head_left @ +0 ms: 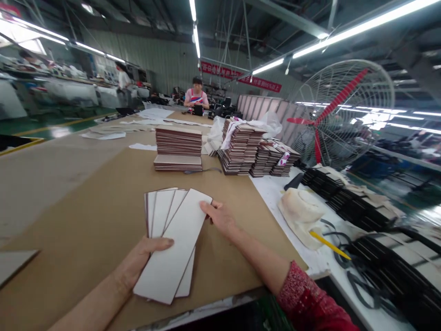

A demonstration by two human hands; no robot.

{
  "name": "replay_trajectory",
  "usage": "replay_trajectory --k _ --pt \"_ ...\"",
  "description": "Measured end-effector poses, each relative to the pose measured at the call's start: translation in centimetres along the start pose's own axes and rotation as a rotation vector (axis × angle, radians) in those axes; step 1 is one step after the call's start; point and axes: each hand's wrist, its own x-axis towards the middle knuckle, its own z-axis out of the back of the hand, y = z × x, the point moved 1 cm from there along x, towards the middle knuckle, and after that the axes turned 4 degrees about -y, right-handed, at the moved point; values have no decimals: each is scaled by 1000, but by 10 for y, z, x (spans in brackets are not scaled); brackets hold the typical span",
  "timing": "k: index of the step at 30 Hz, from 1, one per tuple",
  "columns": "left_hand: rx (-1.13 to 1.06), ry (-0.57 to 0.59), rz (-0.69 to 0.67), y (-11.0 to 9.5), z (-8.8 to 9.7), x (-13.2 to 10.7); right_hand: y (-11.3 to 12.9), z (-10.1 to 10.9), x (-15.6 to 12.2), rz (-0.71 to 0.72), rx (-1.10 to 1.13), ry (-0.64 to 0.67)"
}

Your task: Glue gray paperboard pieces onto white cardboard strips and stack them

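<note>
Several pale rectangular panels [177,248] with dark edges are fanned out above the brown table. My left hand [149,253] grips the fan from the lower left, its thumb lying across the top panel. At the upper right corner of that same panel, my right hand [218,215] pinches the edge between thumb and fingers. The lower panels show only at their top ends and at the bottom right. Beyond the hands sits a neat stack of like panels [178,142], its front part lower than its back. A dark strap [210,170] lies beside that stack.
Taller stacks of panels [241,147] stand at the back right, with white plastic on top. To the right are a caged fan [344,110], a yellow tool [329,244], a cream-coloured bundle [299,214] and black bundled pieces [396,262]. A co-worker [196,97] sits at the table's far end.
</note>
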Motion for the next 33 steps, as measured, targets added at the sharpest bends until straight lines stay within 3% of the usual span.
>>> replay_trajectory --k 5,12,23,25,27,30,33 --pt "-41 -183 -61 -3 6 3 2 15 7 -58 32 68" --pt "-150 -217 -56 -8 -17 -1 -1 5 3 -74 78 201" --pt "-197 -227 -7 -8 -16 10 -13 -17 7 -34 -20 50" --pt "-220 -286 -123 -11 -10 13 -6 -4 18 -8 -90 -51" --pt "-247 -373 -290 -16 -4 16 5 21 38 28 -178 -223" --pt "-296 -463 -436 -24 4 17 23 76 70 39 -364 -482" --pt "-310 -448 -453 -28 9 15 30 131 81 -16 -627 -626"
